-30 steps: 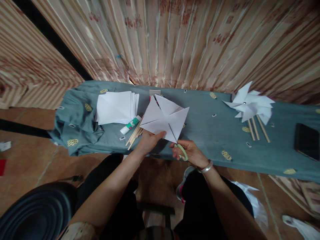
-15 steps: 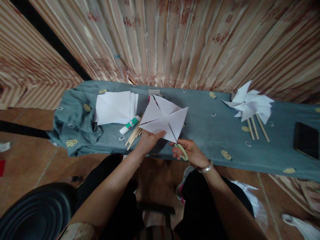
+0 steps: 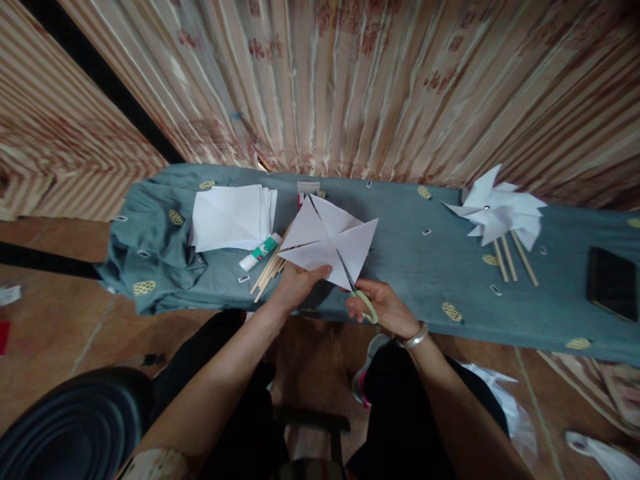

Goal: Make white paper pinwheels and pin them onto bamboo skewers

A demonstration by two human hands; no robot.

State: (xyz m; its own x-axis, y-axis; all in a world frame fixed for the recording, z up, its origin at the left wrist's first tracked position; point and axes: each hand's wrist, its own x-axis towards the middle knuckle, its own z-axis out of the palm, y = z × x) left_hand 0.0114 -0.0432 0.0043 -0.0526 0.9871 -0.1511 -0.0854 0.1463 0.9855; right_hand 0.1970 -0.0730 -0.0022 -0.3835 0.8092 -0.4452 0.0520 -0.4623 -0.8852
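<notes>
My left hand [image 3: 298,285] grips a square sheet of white paper [image 3: 327,230] by its near edge, thumb on top. Slits run from the sheet's corners toward its middle. In my right hand [image 3: 383,303] are scissors with pale green handles [image 3: 369,308]; their blades lie in a slit at the corner nearest me. Just left of the sheet, several thin wooden sticks [image 3: 267,279] lie beside a white and green glue stick [image 3: 260,251]. A stack of white paper [image 3: 227,217] lies behind them.
White paper pinwheels [image 3: 493,207] on wooden sticks lie at the table's right, with a dark phone [image 3: 613,283] farther right. A teal patterned cloth [image 3: 405,267] covers the narrow table. A pleated curtain [image 3: 350,87] hangs behind. A black round stool [image 3: 75,420] stands at lower left.
The scissors have shifted slightly, and more of their blades shows at the near slit. My left hand keeps its hold on the sheet.
</notes>
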